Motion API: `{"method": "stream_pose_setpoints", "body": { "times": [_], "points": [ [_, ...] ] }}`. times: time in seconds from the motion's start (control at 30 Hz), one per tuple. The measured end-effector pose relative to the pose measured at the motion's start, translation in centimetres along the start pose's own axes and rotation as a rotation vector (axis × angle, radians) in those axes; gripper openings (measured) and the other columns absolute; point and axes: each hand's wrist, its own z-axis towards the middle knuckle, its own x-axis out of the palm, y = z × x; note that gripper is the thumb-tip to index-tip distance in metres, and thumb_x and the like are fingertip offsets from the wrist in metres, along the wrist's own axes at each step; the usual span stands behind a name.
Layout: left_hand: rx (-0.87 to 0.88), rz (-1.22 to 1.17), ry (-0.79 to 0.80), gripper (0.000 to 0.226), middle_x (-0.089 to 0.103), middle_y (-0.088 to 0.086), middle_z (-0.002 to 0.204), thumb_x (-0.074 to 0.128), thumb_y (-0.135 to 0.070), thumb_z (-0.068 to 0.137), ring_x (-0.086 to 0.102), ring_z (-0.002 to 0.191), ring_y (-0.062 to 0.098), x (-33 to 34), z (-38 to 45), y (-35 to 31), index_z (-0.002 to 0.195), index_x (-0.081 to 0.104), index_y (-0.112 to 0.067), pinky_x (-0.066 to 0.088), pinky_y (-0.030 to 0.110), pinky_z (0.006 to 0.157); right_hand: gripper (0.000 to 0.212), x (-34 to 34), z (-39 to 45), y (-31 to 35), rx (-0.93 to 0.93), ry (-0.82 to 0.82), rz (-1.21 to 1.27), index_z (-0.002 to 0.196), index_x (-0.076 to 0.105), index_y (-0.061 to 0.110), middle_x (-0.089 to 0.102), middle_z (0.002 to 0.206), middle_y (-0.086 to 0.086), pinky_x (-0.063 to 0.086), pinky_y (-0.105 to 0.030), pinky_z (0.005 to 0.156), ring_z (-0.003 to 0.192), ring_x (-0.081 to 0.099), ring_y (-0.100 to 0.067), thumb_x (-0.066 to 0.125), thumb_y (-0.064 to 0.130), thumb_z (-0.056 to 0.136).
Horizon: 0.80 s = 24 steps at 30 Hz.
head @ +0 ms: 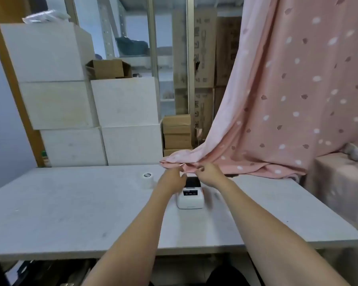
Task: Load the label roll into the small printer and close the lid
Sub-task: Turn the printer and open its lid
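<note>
Both hands are reaching over the small printer (190, 196): right hand (208, 172) is pinching the pink curtain (277, 100); left hand (173, 179) grip indeterminate. Label roll (147, 179) is standing on the surface (70, 213).

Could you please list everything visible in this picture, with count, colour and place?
printer: one, white with dark top, centre of table.
label roll: one, white, standing left of printer, apart from it.
table: one, pale grey, foreground.
curtain: one, pink with spots, right, hem lying on table's far edge.
white boxes: about five, stacked behind table, left.
cardboard boxes: several, brown, behind table.
hands: left hand and right hand, reaching beyond printer at curtain hem; right pinches fabric.
</note>
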Motion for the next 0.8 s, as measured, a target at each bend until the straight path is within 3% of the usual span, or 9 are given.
{"method": "stream_pose_setpoints", "body": {
  "times": [0.03,0.17,0.27,0.37,0.47,0.53,0.7,0.8],
  "points": [
    [-0.011,-0.064,-0.010,0.037,0.067,0.009,0.124,0.049,-0.026,0.099,0.060,0.117,0.028,0.6,0.0,0.4,0.133,0.060,-0.017,0.046,0.032,0.094,0.021,0.4,0.0,-0.7,0.014,-0.017,0.065,0.092,0.071,0.017,0.065,0.097,-0.007,0.042,-0.031,0.078,0.096,0.054,-0.027,0.050,0.015,0.095],
    [-0.039,-0.370,-0.073,0.025,0.072,-0.003,0.113,0.059,-0.023,0.094,0.063,0.093,0.015,3.0,0.3,2.8,0.115,0.072,-0.022,0.046,0.023,0.086,0.027,2.2,0.3,-3.9,0.072,-0.001,0.368,0.119,0.075,0.019,0.074,0.110,0.001,0.046,-0.024,0.079,0.099,0.064,-0.015,0.062,0.026,0.097],
    [-0.057,-0.573,-0.074,0.017,0.074,-0.008,0.107,0.066,-0.027,0.091,0.069,0.090,0.011,3.7,0.7,3.8,0.106,0.075,-0.027,0.052,0.021,0.081,0.021,2.8,1.1,-5.4,0.082,0.019,0.557,0.113,0.078,0.015,0.077,0.113,-0.006,0.054,-0.024,0.084,0.103,0.071,-0.022,0.061,0.016,0.101],
    [-0.050,-0.681,-0.073,0.015,0.075,-0.011,0.103,0.071,-0.031,0.087,0.070,0.096,0.014,4.3,1.1,5.2,0.101,0.076,-0.031,0.056,0.027,0.087,0.023,2.5,1.2,-7.2,0.050,0.081,0.641,0.110,0.079,0.019,0.076,0.121,-0.008,0.054,-0.032,0.102,0.114,0.072,-0.020,0.061,0.009,0.100],
    [-0.041,-0.717,-0.049,0.015,0.076,-0.010,0.102,0.072,-0.031,0.086,0.069,0.097,0.016,4.3,1.5,5.8,0.100,0.076,-0.032,0.056,0.028,0.089,0.041,1.3,0.7,-8.0,0.027,0.277,0.585,0.133,0.070,0.026,0.071,0.132,0.008,0.045,-0.028,0.110,0.124,0.065,-0.005,0.059,0.009,0.096],
    [-0.056,-0.725,-0.040,0.015,0.076,-0.008,0.102,0.072,-0.029,0.086,0.070,0.097,0.016,4.5,1.8,5.8,0.101,0.076,-0.032,0.055,0.028,0.089,0.060,0.8,0.7,-8.1,0.043,0.360,0.566,0.144,0.060,0.026,0.065,0.141,0.010,0.041,-0.028,0.114,0.131,0.058,-0.002,0.057,0.004,0.089],
    [-0.057,-0.812,-0.034,0.018,0.075,-0.011,0.104,0.072,-0.023,0.089,0.073,0.093,0.008,4.5,1.6,5.5,0.107,0.075,-0.025,0.055,0.018,0.079,0.090,0.5,0.8,-7.9,0.018,0.445,0.526,0.152,0.047,0.026,0.056,0.150,0.009,0.037,-0.030,0.119,0.139,0.050,-0.001,0.068,0.012,0.066],
    [-0.077,-0.842,-0.045,0.019,0.074,-0.012,0.106,0.074,-0.024,0.088,0.073,0.091,0.006,4.3,1.5,5.4,0.107,0.074,-0.025,0.056,0.019,0.079,0.093,0.5,0.7,-7.9,-0.022,0.475,0.479,0.155,0.042,0.027,0.053,0.152,0.013,0.036,-0.029,0.120,0.141,0.046,0.002,0.070,0.013,0.068]
  ]
}}
